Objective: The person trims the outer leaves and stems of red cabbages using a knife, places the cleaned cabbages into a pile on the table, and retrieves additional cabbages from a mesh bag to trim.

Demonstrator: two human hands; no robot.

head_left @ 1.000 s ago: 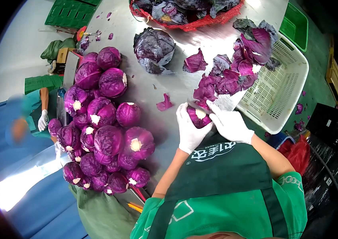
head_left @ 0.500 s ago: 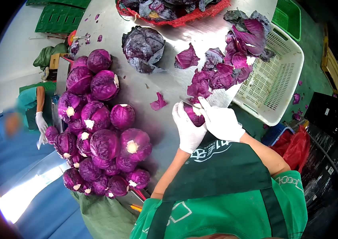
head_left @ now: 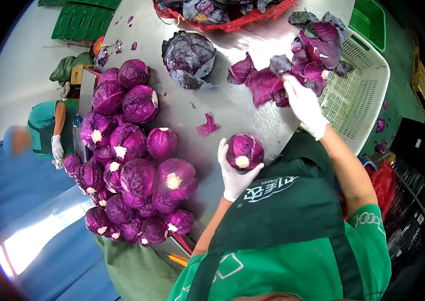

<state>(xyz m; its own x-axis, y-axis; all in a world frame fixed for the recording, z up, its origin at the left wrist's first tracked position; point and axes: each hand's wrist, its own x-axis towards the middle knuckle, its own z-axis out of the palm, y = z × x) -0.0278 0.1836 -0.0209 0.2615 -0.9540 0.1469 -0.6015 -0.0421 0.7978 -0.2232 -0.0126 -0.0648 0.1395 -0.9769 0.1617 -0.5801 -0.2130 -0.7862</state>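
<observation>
My left hand [head_left: 235, 175], in a white glove, is wrapped round a small peeled red cabbage [head_left: 245, 151] with its pale cut stem facing me. Farther right, my right hand [head_left: 303, 103], also gloved, has its fingers at the loose purple leaves [head_left: 266, 86] near the table's right edge; what its fingers hold, if anything, is hidden. A small torn leaf [head_left: 207, 125] lies left of the held cabbage. Beyond it sits an unpeeled dark cabbage [head_left: 188, 56]. Many peeled cabbages [head_left: 139, 177] are piled along the left of the metal table [head_left: 182, 108].
A red net bag [head_left: 232, 24] of dark cabbages is at the table's far edge. To the right stand a white perforated crate [head_left: 379, 95] and a green crate [head_left: 368, 22]. A co-worker's gloved hand [head_left: 57, 149] shows at the left, beyond the pile.
My right hand has moved from the cabbage up and right to the leaves. My left hand still holds the cabbage, now turned stem toward me. The view has shifted slightly.
</observation>
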